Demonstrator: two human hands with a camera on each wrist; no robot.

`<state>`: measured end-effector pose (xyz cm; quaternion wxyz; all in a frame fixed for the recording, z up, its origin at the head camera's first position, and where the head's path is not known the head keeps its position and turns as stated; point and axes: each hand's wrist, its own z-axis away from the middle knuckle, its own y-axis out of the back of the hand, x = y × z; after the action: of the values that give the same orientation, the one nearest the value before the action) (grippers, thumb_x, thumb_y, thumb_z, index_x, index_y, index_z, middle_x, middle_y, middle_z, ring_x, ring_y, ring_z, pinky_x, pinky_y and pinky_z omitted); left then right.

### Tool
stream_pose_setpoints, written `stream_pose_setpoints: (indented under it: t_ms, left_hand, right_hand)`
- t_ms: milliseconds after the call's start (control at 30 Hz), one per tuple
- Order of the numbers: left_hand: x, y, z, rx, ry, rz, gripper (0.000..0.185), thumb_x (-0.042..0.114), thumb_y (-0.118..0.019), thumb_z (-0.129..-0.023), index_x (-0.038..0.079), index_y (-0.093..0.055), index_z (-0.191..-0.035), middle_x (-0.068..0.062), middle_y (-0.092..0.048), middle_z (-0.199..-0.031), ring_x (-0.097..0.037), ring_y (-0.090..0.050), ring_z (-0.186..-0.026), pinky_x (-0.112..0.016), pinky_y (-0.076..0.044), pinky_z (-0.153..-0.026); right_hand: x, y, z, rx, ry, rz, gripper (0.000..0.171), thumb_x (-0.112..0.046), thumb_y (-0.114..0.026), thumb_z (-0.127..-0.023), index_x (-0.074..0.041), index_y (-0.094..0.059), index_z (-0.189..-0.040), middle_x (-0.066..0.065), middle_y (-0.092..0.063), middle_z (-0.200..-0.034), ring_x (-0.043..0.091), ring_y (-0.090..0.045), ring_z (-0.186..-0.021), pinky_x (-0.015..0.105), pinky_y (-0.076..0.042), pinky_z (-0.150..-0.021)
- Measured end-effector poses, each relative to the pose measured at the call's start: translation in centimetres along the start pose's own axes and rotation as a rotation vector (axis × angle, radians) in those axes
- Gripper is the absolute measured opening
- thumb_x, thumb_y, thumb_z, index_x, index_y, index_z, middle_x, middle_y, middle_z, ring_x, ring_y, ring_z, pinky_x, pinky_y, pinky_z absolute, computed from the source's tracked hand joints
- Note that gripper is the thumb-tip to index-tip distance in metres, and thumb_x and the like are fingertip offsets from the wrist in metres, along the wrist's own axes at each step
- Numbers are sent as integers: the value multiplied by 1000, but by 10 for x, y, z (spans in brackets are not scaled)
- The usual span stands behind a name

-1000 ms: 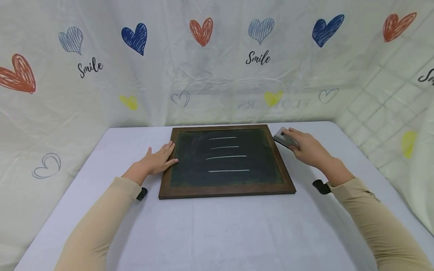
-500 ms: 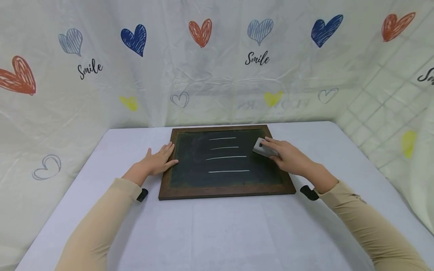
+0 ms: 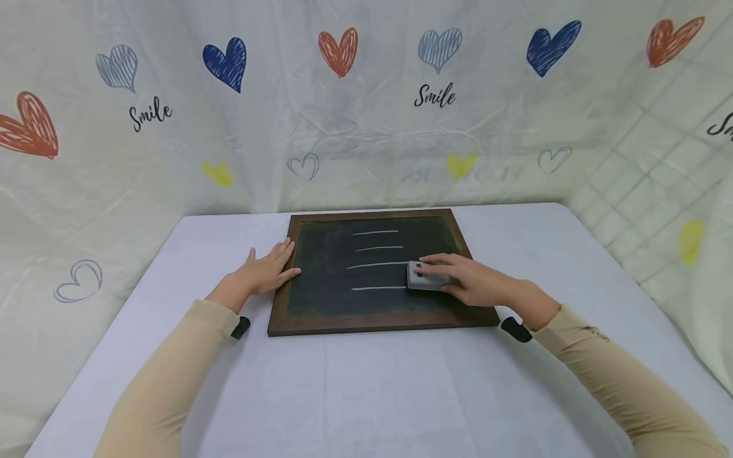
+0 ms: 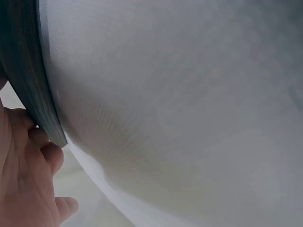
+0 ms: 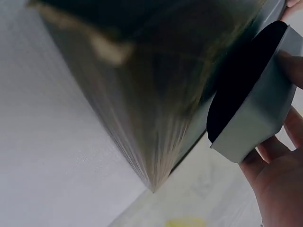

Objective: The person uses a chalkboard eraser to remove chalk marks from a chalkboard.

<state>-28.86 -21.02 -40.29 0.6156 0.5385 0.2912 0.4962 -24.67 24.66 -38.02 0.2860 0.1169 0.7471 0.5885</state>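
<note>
A wood-framed chalkboard (image 3: 321, 305) lies on the white table, several white chalk lines (image 3: 375, 264) drawn across it. My left hand (image 3: 260, 272), fingers spread and straight, rests on its left frame; the left wrist view shows fingers (image 4: 35, 146) along the frame's edge. In my right hand (image 3: 472, 280) I grip a grey chalkboard eraser (image 3: 422, 281), thumb on one side and fingers on the other. It sits over the right ends of the two lower lines. The right wrist view shows the black felt underside of the eraser (image 5: 260, 109) facing the board.
White cloth covers the table (image 3: 366, 388), which stretches out in front of the board. Behind it hangs a white curtain (image 3: 378, 114) printed with hearts and words. A black wrist camera (image 3: 516, 329) hangs below the right cuff.
My right hand has carried the eraser leftward and toward me, from beyond the board's right frame onto the writing surface. The left hand has stayed in place.
</note>
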Motion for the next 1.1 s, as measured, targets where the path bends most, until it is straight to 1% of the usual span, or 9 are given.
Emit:
stream_pose_setpoints:
  t_ms: [167, 300, 500, 633, 700, 767, 900, 1100]
  left_hand:
    - [-1, 0, 0, -3, -1, 1, 81, 50, -38, -110, 1, -4, -164, -18, 0, -171, -35, -6, -156, -72, 3, -115]
    - [-2, 0, -1, 0, -1, -6, 80, 50, -38, -110, 2, -4, -164, -18, 1, -171, -35, -5, -156, -73, 3, -115]
    - [-2, 0, -2, 1, 3, -11, 81, 50, -38, -110, 2, -3, -164, -17, 1, -171, -35, -5, -156, -72, 4, -115]
    - [-1, -1, -2, -1, 5, -7, 80, 49, -39, -110, 2, -3, -164, -18, 1, -171, -36, -5, -156, -72, 4, -115]
    - [-1, -1, -2, -4, 6, -8, 80, 49, -39, -110, 1, -3, -164, -18, 0, -171, -36, -5, -156, -72, 4, -115]
    - [-1, -1, -1, -7, 8, -13, 80, 49, -39, -110, 1, -3, -164, -18, 0, -171, -36, -5, -156, -72, 4, -115]
    - [-2, -2, -1, -3, 10, -23, 80, 49, -39, -110, 1, -4, -164, -18, 0, -171, -36, -6, -156, -73, 3, -115]
    - [-2, -1, -1, 2, 9, 19, 80, 48, -40, -110, 1, -4, -164, -18, 0, -171, -37, -5, -156, -73, 3, -114]
  right_hand:
    - [-5, -1, -5, -41, 32, 42, 65, 11, -70, -90, -6, -53, -150, 21, -45, -153, 42, -51, -131, 54, -50, -95]
    - [-15, -4, -17, -67, 79, 56, 64, 10, -69, -92, -6, -52, -151, 22, -44, -153, 42, -52, -131, 53, -50, -96]
    - [-36, -15, -54, -105, 147, 85, 61, 6, -68, -95, -7, -50, -153, 21, -43, -155, 39, -51, -133, 51, -47, -102]
    - [-52, -23, -82, -139, 191, 138, 61, 2, -68, -97, -8, -48, -154, 21, -42, -156, 38, -50, -136, 49, -46, -105]
    - [-59, -25, -91, -166, 187, 155, 63, 1, -68, -97, -9, -47, -155, 21, -42, -156, 37, -50, -136, 47, -46, -106]
    - [-63, -25, -97, -198, 163, 153, 64, -1, -68, -98, -11, -45, -156, 20, -41, -157, 36, -50, -136, 46, -47, -106]
    - [-64, -24, -97, -226, 111, 104, 64, -2, -69, -98, -14, -46, -157, 18, -41, -157, 35, -50, -137, 44, -48, -105]
    - [-54, -15, -76, -228, 79, 21, 66, -2, -70, -97, -14, -45, -157, 18, -38, -159, 36, -48, -138, 44, -50, -100]
